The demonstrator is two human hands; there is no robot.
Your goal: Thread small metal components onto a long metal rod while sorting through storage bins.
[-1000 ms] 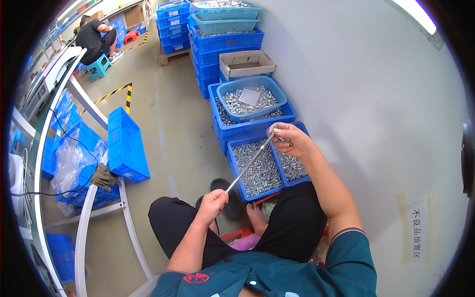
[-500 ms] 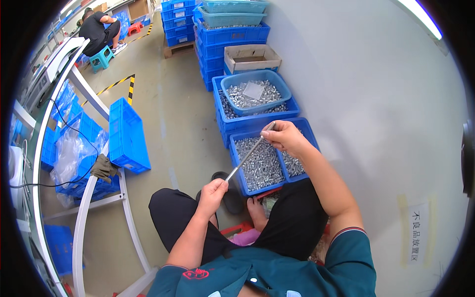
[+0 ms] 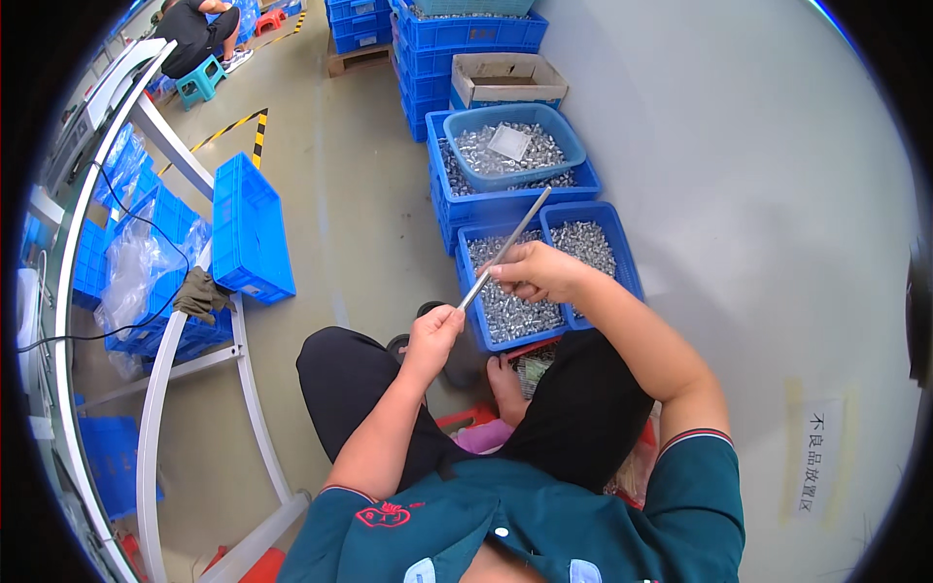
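Note:
Both my hands are on one long thin metal rod point(image 3: 524, 223), which slants up and to the right in front of me. My left hand point(image 3: 434, 338) is closed around its lower end. Higher along it, the bent fingers of my right hand point(image 3: 537, 273) pinch the rod, and its far end sticks out free beyond them. Beneath my right hand stand two blue bins side by side, a left one point(image 3: 463, 267) and a right one point(image 3: 631, 255), filled with small shiny metal parts point(image 3: 510, 316). My right hand partly covers them.
Behind the bins, a light blue basin point(image 3: 515, 179) of metal parts sits on a blue crate, with a cardboard box point(image 3: 510, 94) and stacked crates beyond. A white-framed table point(image 3: 155, 418) and a blue crate point(image 3: 225, 233) stand left. A wall point(image 3: 739, 194) borders the right. Another person point(image 3: 190, 39) sits far left.
My right hand has slid down the rod from its far end, nearer my left hand. The rod's upper part now shows beyond it. The view has shifted slightly.

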